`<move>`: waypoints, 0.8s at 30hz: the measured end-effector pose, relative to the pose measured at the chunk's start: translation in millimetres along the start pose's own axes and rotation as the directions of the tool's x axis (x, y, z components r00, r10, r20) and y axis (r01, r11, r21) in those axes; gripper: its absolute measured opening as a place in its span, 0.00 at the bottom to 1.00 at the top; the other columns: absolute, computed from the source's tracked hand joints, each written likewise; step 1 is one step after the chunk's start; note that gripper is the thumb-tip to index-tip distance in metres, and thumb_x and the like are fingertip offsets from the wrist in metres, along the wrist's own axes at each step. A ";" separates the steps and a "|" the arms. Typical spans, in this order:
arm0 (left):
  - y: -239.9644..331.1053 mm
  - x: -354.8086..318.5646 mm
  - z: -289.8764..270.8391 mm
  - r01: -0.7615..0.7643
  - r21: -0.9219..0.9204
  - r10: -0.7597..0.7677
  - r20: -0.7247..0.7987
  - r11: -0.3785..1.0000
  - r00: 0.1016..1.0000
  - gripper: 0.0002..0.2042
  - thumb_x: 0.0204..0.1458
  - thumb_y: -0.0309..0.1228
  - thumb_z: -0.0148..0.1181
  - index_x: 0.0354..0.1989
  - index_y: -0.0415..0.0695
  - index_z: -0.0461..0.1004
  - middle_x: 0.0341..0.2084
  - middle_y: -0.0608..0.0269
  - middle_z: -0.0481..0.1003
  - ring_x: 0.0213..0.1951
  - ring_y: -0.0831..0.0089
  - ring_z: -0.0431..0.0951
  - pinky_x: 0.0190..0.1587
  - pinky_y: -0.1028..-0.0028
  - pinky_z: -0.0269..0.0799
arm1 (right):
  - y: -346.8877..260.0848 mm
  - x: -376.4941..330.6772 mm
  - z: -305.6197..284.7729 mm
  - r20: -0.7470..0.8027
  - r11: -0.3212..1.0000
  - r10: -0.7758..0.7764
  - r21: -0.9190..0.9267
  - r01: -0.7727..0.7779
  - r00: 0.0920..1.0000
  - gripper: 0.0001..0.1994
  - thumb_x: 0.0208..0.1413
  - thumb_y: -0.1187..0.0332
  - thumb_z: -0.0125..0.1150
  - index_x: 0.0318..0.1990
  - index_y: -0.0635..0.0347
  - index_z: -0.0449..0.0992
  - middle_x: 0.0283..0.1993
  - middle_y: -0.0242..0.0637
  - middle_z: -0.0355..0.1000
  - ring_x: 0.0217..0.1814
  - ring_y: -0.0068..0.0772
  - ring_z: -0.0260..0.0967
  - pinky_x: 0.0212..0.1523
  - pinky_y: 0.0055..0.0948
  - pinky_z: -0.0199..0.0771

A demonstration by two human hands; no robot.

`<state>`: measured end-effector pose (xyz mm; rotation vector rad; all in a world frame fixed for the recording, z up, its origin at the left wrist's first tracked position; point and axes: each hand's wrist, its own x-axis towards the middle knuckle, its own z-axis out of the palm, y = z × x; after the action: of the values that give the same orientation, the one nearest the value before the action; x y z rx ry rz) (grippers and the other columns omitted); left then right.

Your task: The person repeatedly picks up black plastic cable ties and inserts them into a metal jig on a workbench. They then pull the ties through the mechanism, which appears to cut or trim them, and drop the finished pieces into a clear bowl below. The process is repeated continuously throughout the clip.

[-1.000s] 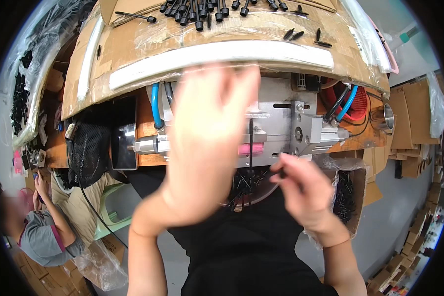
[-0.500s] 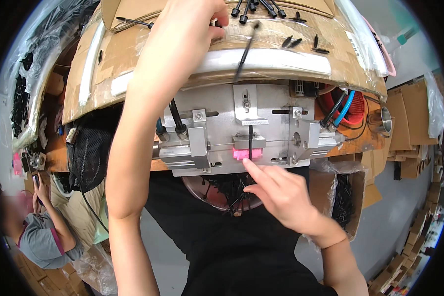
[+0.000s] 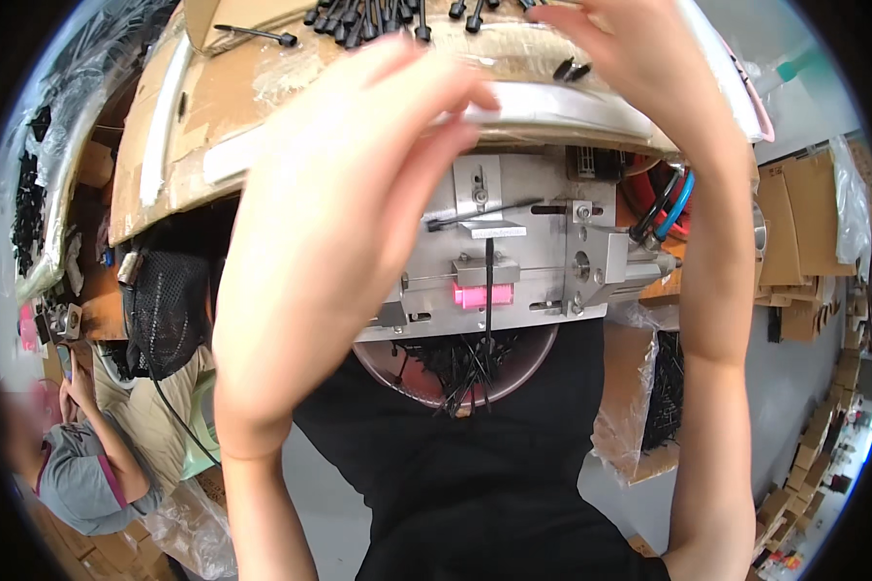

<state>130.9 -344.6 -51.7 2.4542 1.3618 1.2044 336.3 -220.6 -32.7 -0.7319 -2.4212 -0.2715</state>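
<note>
My left hand (image 3: 329,194), smeared by motion, hovers over the left part of the metal fixture (image 3: 543,266), thumb and fingers apart and nothing visible in them. Farther right, my right hand (image 3: 639,58) reaches over the cardboard with stretched fingers; their tips come close to a black rod at the upper edge. A thin black rod (image 3: 489,281) stands lengthwise in the middle of the fixture, crossing a pink block (image 3: 475,296). Another black rod (image 3: 484,214) is slanted across the bracket behind it; whether it rests there I cannot tell.
Black rods with thick heads (image 3: 368,21) lie on the cardboard (image 3: 291,82). Below the fixture, a bowl (image 3: 543,363) holds many black rods. A box (image 3: 630,387) of black parts stands right. A person (image 3: 87,455) sits at the left.
My left hand has come back from the cardboard toward me. My right hand has left the pink block and gone up to the cardboard. The blurred rod has dropped onto or over the bracket.
</note>
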 end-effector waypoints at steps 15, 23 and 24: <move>5.0 -46.7 66.1 -0.026 0.724 -0.257 0.278 0.689 0.925 0.05 0.42 0.26 0.59 0.29 0.41 0.77 0.29 0.60 0.72 0.42 0.66 0.68 0.44 0.70 0.65 | -38.5 -65.0 -30.3 -0.176 0.950 0.309 0.090 -0.298 0.934 0.04 0.50 0.75 0.66 0.32 0.63 0.77 0.28 0.38 0.73 0.32 0.38 0.70 0.35 0.32 0.69; 27.1 -33.1 28.6 0.038 0.483 -0.030 -0.024 0.875 0.999 0.11 0.41 0.21 0.59 0.37 0.41 0.73 0.30 0.60 0.69 0.38 0.64 0.71 0.40 0.69 0.66 | 36.4 12.4 15.5 0.084 0.918 0.395 -0.081 -0.389 0.915 0.12 0.55 0.63 0.64 0.35 0.66 0.78 0.31 0.45 0.77 0.34 0.39 0.74 0.37 0.33 0.72; 26.1 -28.2 16.8 0.049 0.515 0.012 -0.114 0.856 0.993 0.13 0.43 0.21 0.58 0.39 0.41 0.72 0.31 0.60 0.69 0.37 0.64 0.71 0.39 0.69 0.67 | 33.8 25.9 23.5 0.153 0.903 0.424 -0.145 -0.404 0.893 0.13 0.55 0.62 0.64 0.35 0.66 0.79 0.31 0.46 0.77 0.35 0.41 0.75 0.38 0.35 0.73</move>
<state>151.8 -376.7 -68.9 2.7277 1.9601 1.0962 326.5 -173.0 -35.5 -1.3523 -2.3523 -0.1695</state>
